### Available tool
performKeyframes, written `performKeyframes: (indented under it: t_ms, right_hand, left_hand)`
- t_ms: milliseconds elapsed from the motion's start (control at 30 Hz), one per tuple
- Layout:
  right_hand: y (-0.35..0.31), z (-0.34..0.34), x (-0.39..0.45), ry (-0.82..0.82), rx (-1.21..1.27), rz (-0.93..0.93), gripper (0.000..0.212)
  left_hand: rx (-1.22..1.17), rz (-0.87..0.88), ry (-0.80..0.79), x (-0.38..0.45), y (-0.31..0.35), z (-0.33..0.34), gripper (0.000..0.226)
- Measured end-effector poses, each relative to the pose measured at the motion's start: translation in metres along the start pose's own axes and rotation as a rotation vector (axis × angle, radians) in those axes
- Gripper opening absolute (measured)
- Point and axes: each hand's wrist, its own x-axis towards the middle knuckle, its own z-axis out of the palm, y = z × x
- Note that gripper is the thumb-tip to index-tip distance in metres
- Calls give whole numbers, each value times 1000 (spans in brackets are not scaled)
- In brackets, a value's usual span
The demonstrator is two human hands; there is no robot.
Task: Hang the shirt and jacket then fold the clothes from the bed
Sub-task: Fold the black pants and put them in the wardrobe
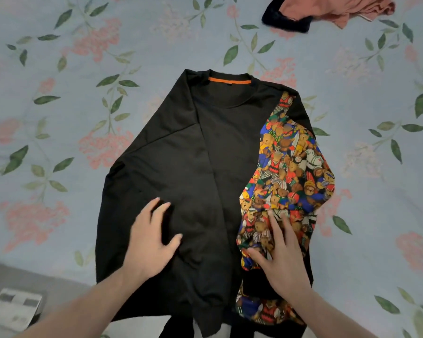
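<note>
Head view, floral bedsheet (59,118), black sweatshirt (181,154) spread flat, left grip (149,242) and right grip (283,254) released, pressing it

I see the black sweatshirt with a teddy-bear-print sleeve (205,167) lying flat on the floral bedsheet (83,93), its neckline at the far side and its hem at the near edge. The printed sleeve lies folded over its right side. My left hand (152,242) rests on the lower left of the body; my right hand (282,254) rests on the folded sleeve. Well behind, at the far right, a crumpled pink-and-navy garment (327,13) lies on the sheet. A printed paper (14,308) lies off the bed, near left.
</note>
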Motion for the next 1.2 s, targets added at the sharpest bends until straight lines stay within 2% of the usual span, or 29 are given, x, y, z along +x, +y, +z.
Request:
performKeyframes:
  t_ms: [100, 167, 233, 267, 300, 333, 433, 533, 600, 833, 933, 1033, 1100, 1200]
  right_hand:
    - [10, 0, -53, 160, 113, 172, 90]
    - [20, 1, -81, 190, 204, 423, 92]
    - [38, 9, -99, 92, 393, 716, 111]
    - [46, 14, -105, 46, 456, 800, 121]
    - [52, 17, -111, 8, 508, 843, 124]
    - [54, 16, -115, -20, 568, 864, 114]
    - [40, 1, -114, -115, 665, 865, 58]
    - [38, -7, -110, -176, 659, 831, 39]
    - [37, -13, -110, -187, 708, 839, 34]
    - [29, -45, -109, -195, 819, 858, 24]
    - [16, -77, -98, -116, 884, 832, 26]
    - [2, -111, -77, 2, 961, 768, 39]
    - [-10, -132, -59, 54, 1039, 724, 34]
    - [-20, -152, -26, 72, 1202, 790, 20]
  left_hand:
    - [0, -294, 163, -47, -35, -22, 77]
    - [-46, -549, 152, -73, -56, -36, 81]
    - [-141, -796, 13, -93, -80, -41, 95]
    - [-250, -886, -81, -101, -87, -42, 101]
    - [-380, -958, -150, -106, -90, -41, 101]
    - [-503, -1007, -207, -110, -90, -40, 92]
    - [-678, -1015, -244, -113, -80, -37, 62]
    - [-776, -1010, -189, -112, -67, -34, 49]
    - [-834, -1034, -164, -114, -62, -36, 43]
    - [-973, -989, -261, -111, -42, -80, 36]
    - [-1035, -903, -231, -92, -21, -111, 29]
    - [-1084, -803, -134, -61, -5, -136, 26]
    - [-1117, -748, -88, -35, 3, -148, 32]
    - [-1243, -753, 10, 5, 14, -162, 54]
